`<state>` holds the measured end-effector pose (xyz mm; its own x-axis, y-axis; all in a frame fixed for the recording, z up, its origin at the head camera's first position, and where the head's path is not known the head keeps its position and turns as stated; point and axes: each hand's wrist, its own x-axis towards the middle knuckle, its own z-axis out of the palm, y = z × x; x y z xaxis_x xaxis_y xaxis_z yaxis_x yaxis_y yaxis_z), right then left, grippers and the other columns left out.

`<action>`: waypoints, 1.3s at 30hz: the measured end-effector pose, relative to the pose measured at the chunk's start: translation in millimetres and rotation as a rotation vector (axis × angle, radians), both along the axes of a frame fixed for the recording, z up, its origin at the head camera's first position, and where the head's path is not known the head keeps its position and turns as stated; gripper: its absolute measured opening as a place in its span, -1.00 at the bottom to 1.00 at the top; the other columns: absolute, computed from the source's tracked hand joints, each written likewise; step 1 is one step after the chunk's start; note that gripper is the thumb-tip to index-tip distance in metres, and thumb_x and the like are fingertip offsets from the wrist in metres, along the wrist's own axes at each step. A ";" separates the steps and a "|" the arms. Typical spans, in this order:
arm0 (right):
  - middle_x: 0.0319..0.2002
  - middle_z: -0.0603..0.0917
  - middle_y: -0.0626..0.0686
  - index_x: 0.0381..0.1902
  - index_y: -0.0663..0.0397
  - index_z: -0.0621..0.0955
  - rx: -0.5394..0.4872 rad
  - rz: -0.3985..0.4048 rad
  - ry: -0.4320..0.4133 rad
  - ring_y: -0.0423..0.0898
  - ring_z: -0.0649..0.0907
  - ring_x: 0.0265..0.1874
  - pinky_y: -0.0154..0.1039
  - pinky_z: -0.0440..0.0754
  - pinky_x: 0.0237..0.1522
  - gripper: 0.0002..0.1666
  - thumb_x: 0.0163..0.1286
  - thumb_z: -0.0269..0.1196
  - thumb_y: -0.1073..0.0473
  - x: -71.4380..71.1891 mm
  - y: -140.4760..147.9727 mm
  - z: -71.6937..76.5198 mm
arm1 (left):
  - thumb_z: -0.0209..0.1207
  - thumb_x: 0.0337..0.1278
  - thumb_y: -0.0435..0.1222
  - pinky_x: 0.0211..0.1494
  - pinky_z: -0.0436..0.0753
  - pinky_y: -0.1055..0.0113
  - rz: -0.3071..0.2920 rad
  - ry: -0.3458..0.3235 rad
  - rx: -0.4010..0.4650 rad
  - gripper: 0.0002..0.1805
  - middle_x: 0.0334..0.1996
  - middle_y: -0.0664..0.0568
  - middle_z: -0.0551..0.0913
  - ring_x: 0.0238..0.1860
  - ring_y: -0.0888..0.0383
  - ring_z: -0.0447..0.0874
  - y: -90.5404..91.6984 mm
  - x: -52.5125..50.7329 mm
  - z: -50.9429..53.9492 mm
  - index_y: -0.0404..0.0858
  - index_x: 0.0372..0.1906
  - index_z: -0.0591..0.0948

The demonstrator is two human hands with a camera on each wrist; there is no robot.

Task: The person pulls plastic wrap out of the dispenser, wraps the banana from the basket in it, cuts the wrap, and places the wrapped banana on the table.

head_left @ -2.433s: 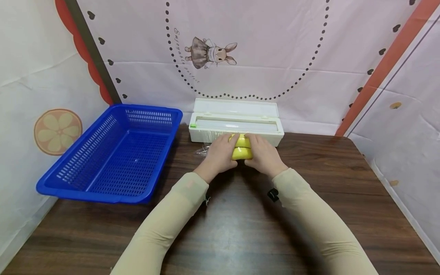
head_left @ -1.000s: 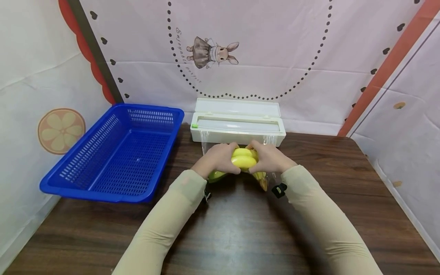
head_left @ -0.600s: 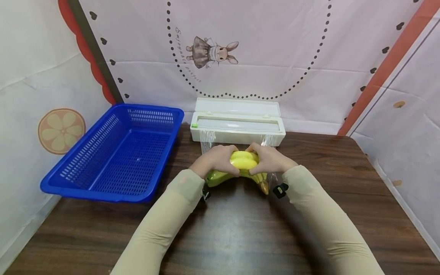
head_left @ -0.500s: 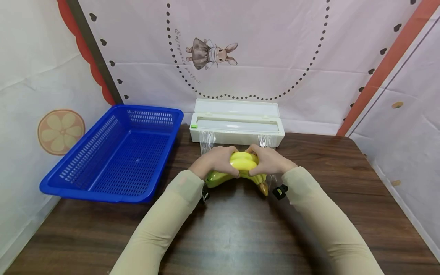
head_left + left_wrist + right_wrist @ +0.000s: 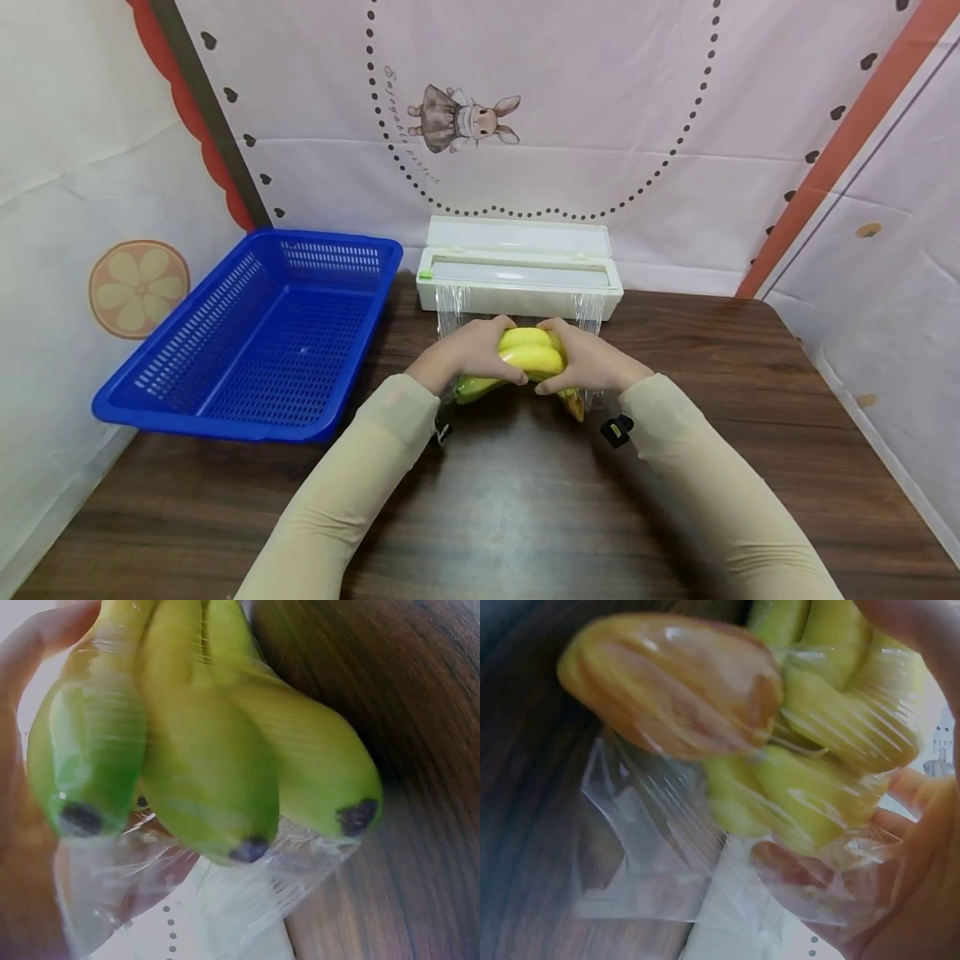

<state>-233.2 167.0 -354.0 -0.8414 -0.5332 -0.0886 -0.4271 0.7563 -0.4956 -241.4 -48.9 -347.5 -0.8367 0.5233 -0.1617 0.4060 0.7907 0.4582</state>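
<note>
A bunch of bananas [image 5: 532, 358] lies between the two hands in the head view, in front of a long white dispenser box [image 5: 517, 298] with its lid up. My left hand [image 5: 476, 350] grips the bunch from the left, near the green tips [image 5: 217, 765]. From the right, my right hand [image 5: 592, 358] grips it, close to the brown stem end [image 5: 675, 686]. Clear film [image 5: 255, 885] covers the bananas and runs back to the box as bunched strands [image 5: 452, 304] on both sides. Some fingers are hidden behind the fruit.
A blue perforated basket [image 5: 360, 350] stands on the left of the dark wooden table [image 5: 495, 517]. Printed cloth [image 5: 600, 108] hangs behind and at both sides. A small green piece [image 5: 425, 275] sits at the box's left end.
Since the oldest frame, the bunch and both hands have come away from the box toward the body, and film strands show on both sides. Lately the bunch has tilted slightly, its lower ends less visible.
</note>
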 end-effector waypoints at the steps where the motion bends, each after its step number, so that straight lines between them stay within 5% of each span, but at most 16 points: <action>1: -0.15 0.53 -0.01 0.30 -0.04 0.23 -0.005 0.001 0.003 -0.09 0.52 -0.30 -0.18 0.48 -0.20 0.05 -0.08 0.48 -0.16 0.1 -0.2 -0.2 | 0.33 -0.24 0.15 -0.23 0.52 0.30 0.001 0.003 -0.001 -0.09 -0.22 0.06 0.56 -0.29 0.14 0.54 -0.2 0.1 0.0 -0.12 0.28 0.30; 11: -0.21 0.56 -0.02 0.28 0.05 0.29 0.020 0.005 0.107 -0.11 0.51 -0.35 -0.19 0.47 -0.25 -0.01 -0.03 0.44 -0.19 2.4 -2.7 1.7 | 0.28 -0.18 0.17 -0.21 0.50 0.26 -0.007 0.011 0.007 -0.05 -0.11 0.06 0.56 -0.25 0.13 0.52 -3.6 0.4 1.0 -0.10 0.37 0.26; 16: -0.17 0.57 -0.06 0.30 0.02 0.31 0.086 -0.023 0.166 -0.08 0.51 -0.28 -0.08 0.33 -0.12 0.02 -0.04 0.41 -0.28 3.1 -3.6 2.1 | 0.27 -0.10 0.13 -0.06 0.50 0.24 -0.027 0.001 0.051 -0.04 0.04 0.02 0.52 -0.14 0.14 0.50 -6.0 -0.9 -0.5 -0.18 0.41 0.22; 26: 0.28 0.35 0.17 0.35 0.06 0.30 0.122 -0.023 0.229 0.10 0.38 0.22 0.19 0.32 0.15 0.08 -0.02 0.37 -0.34 3.1 -3.2 3.3 | 0.25 -0.06 0.14 0.01 0.48 0.21 -0.010 -0.019 0.080 0.05 0.25 -0.06 0.42 -0.06 0.13 0.47 -8.2 -1.0 -1.6 -0.17 0.49 0.05; 39: 0.22 0.38 0.12 0.39 -0.03 0.28 0.077 -0.024 0.198 0.04 0.44 0.11 0.03 0.45 0.09 0.05 0.03 0.34 -0.34 1.9 -1.7 5.4 | 0.19 0.03 0.15 0.07 0.50 0.18 0.003 0.001 0.122 -0.04 0.19 -0.04 0.48 -0.01 0.12 0.50 -10.4 1.3 0.9 -0.24 0.45 0.15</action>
